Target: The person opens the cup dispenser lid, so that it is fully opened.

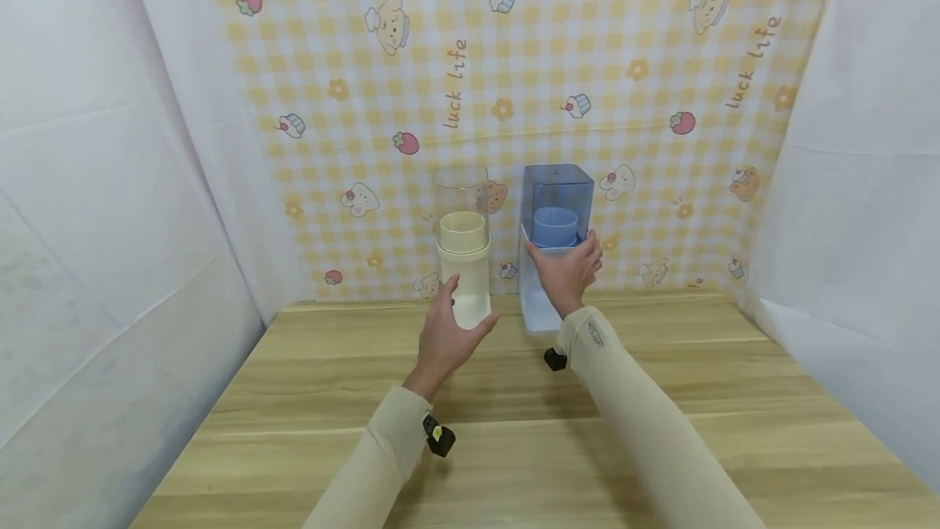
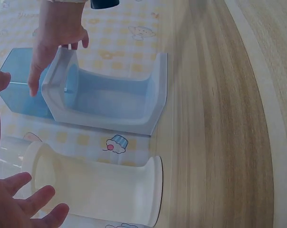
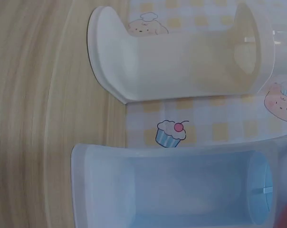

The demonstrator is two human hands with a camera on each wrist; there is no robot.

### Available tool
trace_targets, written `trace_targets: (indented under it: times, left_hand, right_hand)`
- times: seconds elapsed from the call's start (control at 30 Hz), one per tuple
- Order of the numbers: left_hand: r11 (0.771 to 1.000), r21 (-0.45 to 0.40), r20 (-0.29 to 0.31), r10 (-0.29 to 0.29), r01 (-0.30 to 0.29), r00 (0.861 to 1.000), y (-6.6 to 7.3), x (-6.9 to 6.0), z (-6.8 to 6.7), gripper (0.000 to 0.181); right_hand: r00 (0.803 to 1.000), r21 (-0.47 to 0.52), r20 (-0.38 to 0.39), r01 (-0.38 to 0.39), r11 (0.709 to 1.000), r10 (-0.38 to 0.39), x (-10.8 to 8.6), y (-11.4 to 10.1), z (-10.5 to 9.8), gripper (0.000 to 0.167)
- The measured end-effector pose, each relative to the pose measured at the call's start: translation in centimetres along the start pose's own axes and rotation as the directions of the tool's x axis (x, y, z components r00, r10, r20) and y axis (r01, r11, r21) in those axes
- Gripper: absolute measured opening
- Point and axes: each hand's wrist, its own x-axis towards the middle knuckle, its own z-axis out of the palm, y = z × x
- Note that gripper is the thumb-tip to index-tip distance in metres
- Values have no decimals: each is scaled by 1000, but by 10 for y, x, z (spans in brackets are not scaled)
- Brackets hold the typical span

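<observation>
Two cream fabric sleeves [image 1: 661, 435] lie nearest, each with a small black device [image 1: 441, 441] at the cuff; dark print [image 1: 595, 334] on the right cuff is too small to read. Beyond the cuffs, the left hand [image 1: 450, 337] is spread wide, thumb well apart from fingers, and has hold of nothing; contact with the pale cream, rounded plastic dispenser with clear upper tube [image 1: 466, 268], directly before it, cannot be determined. The right hand [image 1: 569, 269] grips the white plastic dispenser with squared, translucent blue top [image 1: 536, 299] near its upper front, thumb on the side towards the left hand, fingers round the opposite side. Both dispensers stand upright, a narrow gap between them, their feet at the rear edge of the wood-grain tabletop [image 1: 676, 349], which extends outward from both hands to white side sheets [image 1: 844, 186]. Behind the grip, a yellow-and-white checked cloth [image 1: 352, 145] reads "luck life" twice: above the left hand and farther right, above the right.
</observation>
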Motion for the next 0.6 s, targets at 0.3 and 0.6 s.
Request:
trace_targets:
  times: [0.3,0.6]
  left_hand:
    - [1000,-5,13,-20,20,1000,-6,-3,1,93]
    - [999,-19,1,-28,28,1000,-5,-6,-3,95]
  right_hand:
    - [999,9,-14,-33,999,33,0,0,5,128]
    - [999,-18,-27,-31,999,30,2,-1,8,124]
